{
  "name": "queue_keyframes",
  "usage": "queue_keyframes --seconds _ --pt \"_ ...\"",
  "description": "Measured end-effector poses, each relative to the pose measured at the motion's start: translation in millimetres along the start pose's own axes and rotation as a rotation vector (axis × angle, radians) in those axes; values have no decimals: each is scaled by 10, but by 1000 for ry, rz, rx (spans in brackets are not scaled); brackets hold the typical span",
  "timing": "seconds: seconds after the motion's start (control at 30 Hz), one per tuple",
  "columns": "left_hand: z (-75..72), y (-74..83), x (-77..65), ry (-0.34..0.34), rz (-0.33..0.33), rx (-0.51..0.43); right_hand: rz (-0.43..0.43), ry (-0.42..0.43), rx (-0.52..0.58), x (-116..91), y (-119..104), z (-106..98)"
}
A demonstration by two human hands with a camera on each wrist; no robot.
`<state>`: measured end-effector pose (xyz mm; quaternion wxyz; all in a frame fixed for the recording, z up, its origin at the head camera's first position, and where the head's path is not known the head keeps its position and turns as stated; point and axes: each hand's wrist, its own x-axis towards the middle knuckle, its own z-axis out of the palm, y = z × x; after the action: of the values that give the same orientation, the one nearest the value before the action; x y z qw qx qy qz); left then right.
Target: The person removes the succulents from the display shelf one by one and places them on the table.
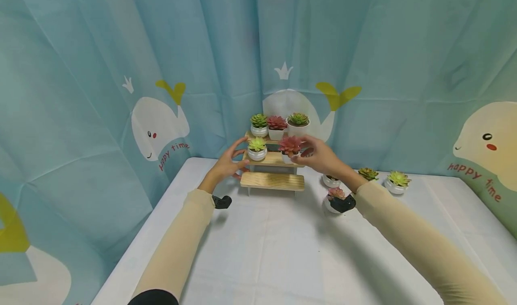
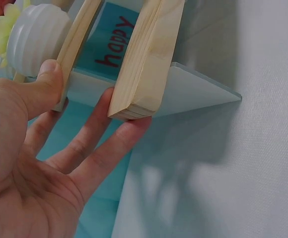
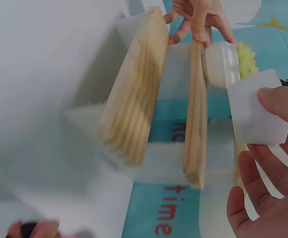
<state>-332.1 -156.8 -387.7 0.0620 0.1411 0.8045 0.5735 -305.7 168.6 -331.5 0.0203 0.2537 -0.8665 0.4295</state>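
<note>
My left hand (image 1: 227, 165) grips the stand (image 1: 272, 182), my right hand (image 1: 320, 156) pinches the potted red succulent (image 1: 290, 147) by its pot over the middle shelf (image 1: 271, 160); I'd lower it level (my feed won't show if it's touching).

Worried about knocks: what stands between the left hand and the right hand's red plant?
A yellow-green succulent on the middle tier, in the head view.
</note>
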Motion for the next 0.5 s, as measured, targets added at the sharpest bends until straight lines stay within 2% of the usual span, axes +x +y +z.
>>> queue_keyframes --seconds 0.33,0.5 --pt "-1 -9 3 -12 5 1 -15 15 -46 -348 175 -268" --pt "-4 -18 11 -8 -1 0 30 20 -64 -542 250 -400"
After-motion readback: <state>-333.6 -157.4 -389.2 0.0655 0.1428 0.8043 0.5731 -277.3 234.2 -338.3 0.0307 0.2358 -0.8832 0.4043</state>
